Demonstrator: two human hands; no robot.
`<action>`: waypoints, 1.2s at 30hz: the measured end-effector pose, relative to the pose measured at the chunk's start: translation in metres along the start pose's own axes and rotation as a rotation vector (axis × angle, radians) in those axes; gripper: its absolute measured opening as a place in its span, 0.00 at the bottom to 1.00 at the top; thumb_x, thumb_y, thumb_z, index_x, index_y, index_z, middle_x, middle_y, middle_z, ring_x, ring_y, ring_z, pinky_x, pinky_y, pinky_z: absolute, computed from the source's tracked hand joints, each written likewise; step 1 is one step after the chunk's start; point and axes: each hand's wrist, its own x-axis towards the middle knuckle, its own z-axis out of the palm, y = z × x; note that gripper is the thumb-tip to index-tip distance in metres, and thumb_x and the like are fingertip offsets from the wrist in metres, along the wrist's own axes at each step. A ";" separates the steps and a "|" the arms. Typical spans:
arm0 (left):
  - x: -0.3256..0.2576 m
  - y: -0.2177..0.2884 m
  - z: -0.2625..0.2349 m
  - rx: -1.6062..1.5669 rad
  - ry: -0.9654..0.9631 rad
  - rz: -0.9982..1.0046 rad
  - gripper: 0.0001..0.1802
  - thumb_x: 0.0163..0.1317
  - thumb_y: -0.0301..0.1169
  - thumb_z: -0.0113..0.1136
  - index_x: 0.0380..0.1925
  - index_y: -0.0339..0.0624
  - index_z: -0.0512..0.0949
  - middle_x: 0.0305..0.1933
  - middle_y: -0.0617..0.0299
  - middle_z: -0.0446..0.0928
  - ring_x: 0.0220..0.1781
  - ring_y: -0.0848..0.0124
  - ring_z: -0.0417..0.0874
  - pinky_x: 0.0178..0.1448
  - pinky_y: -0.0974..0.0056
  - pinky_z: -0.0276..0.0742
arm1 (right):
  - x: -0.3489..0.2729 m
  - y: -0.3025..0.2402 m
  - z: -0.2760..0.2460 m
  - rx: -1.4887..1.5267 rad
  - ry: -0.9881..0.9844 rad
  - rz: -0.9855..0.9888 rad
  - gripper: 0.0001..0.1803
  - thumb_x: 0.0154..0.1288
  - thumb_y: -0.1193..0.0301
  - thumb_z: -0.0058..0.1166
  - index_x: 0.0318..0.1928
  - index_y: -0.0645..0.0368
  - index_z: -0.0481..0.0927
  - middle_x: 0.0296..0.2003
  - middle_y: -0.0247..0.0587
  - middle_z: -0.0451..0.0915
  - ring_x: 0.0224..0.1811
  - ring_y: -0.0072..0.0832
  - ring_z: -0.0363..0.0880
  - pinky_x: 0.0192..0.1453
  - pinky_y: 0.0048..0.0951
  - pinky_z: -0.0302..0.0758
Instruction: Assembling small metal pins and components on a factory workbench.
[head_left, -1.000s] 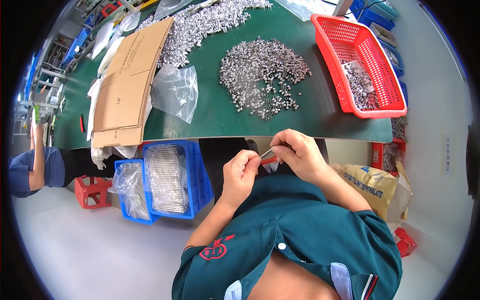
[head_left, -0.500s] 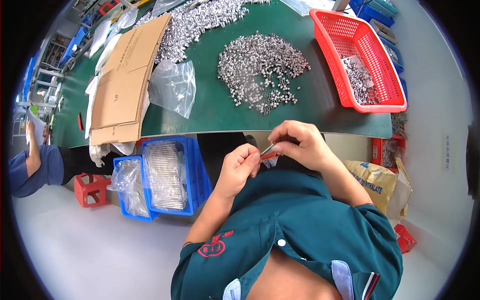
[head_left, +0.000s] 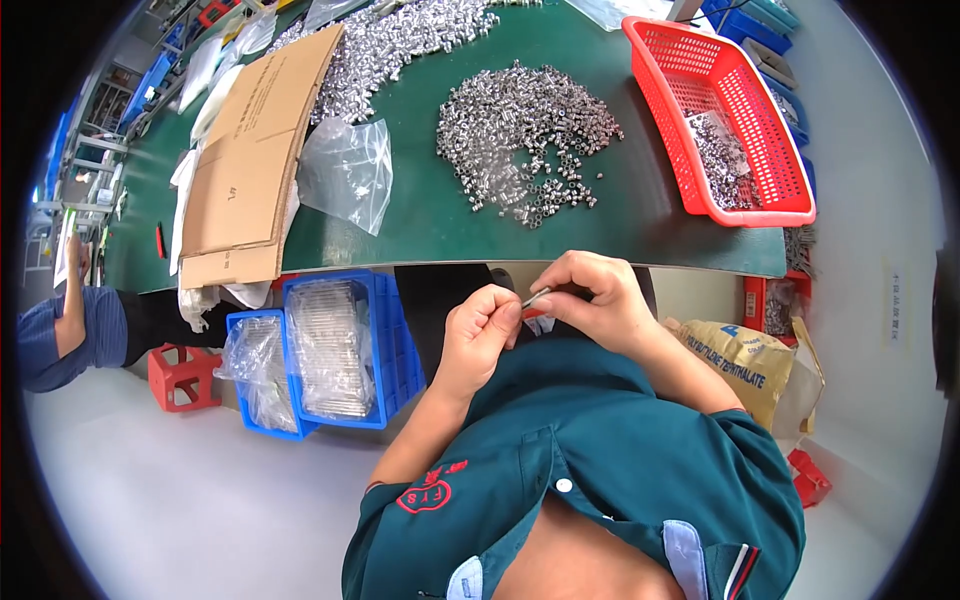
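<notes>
Just off the table's near edge, my left hand (head_left: 482,328) and my right hand (head_left: 592,296) meet in front of my body. Between their fingertips is a thin metal rod (head_left: 535,298), pinched by both hands; most of it is hidden by the fingers. Whether a smaller part sits on the rod I cannot tell. Beyond my hands, a pile of small silvery metal sleeves (head_left: 510,130) is spread on the green table (head_left: 420,240).
A red perforated basket (head_left: 700,190) with more metal parts stands at the right. Left lie a clear plastic bag (head_left: 350,170) and flattened cardboard (head_left: 235,170). Below are blue crates (head_left: 380,390) of metal rods, a red stool (head_left: 182,378) and a yellow sack (head_left: 735,355). Another person (head_left: 70,335) works far left.
My right hand has shifted slightly down and its fingers have turned a little on the rod. My left hand stays almost in place. The other person's hand has moved.
</notes>
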 end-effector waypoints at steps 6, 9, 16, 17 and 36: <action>0.003 -0.003 0.002 -0.183 0.000 -0.086 0.12 0.66 0.36 0.53 0.27 0.40 0.71 0.18 0.68 0.67 0.20 0.80 0.65 0.26 0.75 0.61 | 0.003 0.003 0.004 0.198 -0.118 0.171 0.08 0.54 0.76 0.61 0.36 0.64 0.80 0.26 0.38 0.79 0.26 0.22 0.77 0.31 0.24 0.74; 0.003 -0.004 -0.003 -0.240 0.045 -0.093 0.12 0.66 0.35 0.53 0.27 0.39 0.71 0.18 0.68 0.66 0.19 0.80 0.65 0.26 0.75 0.61 | 0.011 0.011 -0.004 -0.225 -0.016 -0.004 0.12 0.52 0.76 0.59 0.39 0.60 0.80 0.29 0.45 0.78 0.30 0.37 0.79 0.35 0.32 0.76; 0.004 -0.007 -0.008 -0.252 0.111 -0.099 0.12 0.66 0.32 0.53 0.27 0.38 0.68 0.23 0.66 0.67 0.19 0.79 0.65 0.25 0.73 0.62 | 0.038 0.033 -0.004 -0.563 0.223 -0.214 0.11 0.48 0.76 0.62 0.36 0.59 0.79 0.34 0.41 0.76 0.33 0.40 0.78 0.36 0.34 0.77; 0.006 -0.007 -0.008 -0.247 0.114 -0.106 0.11 0.66 0.32 0.52 0.27 0.38 0.68 0.23 0.66 0.67 0.19 0.79 0.65 0.25 0.73 0.62 | 0.041 0.034 -0.003 -0.578 0.227 -0.218 0.12 0.47 0.77 0.62 0.35 0.59 0.79 0.34 0.42 0.76 0.33 0.40 0.78 0.36 0.34 0.77; -0.002 -0.010 -0.006 -0.227 0.139 -0.102 0.09 0.66 0.28 0.50 0.27 0.36 0.70 0.19 0.66 0.67 0.19 0.80 0.65 0.26 0.74 0.62 | 0.026 0.047 -0.016 -0.683 0.188 -0.337 0.03 0.48 0.78 0.55 0.26 0.59 0.75 0.26 0.40 0.73 0.30 0.38 0.75 0.33 0.35 0.74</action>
